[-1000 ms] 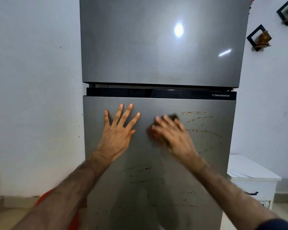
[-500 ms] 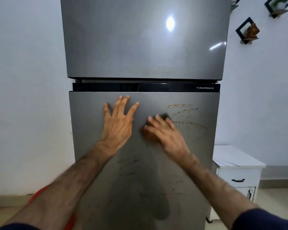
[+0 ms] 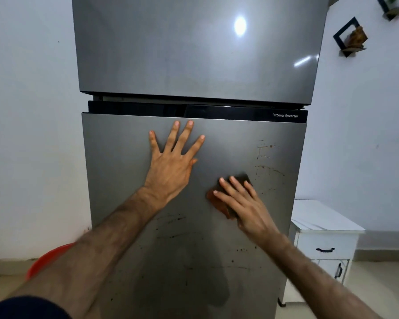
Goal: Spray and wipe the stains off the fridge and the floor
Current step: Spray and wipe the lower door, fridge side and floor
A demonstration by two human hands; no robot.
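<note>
A tall grey two-door fridge (image 3: 194,54) fills the view. Brown stains (image 3: 268,168) streak the upper right of its lower door, and more specks and streaks (image 3: 171,221) lie lower down. My left hand (image 3: 173,164) lies flat on the lower door with fingers spread, just under the black handle strip. My right hand (image 3: 242,203) presses a brown and dark cloth (image 3: 219,201) flat against the door, left of the upper stains, fingers straight. Most of the cloth is hidden under the hand.
A white cabinet (image 3: 325,229) with drawers stands right of the fridge. An orange-red tub (image 3: 46,259) sits on the floor at the left, partly behind my arm. Small wall shelves (image 3: 350,40) hang at the upper right. White walls flank the fridge.
My right hand has slid the cloth down and to the right across the lower door. The streaks at the upper right look fainter. My left hand has stayed flat on the door.
</note>
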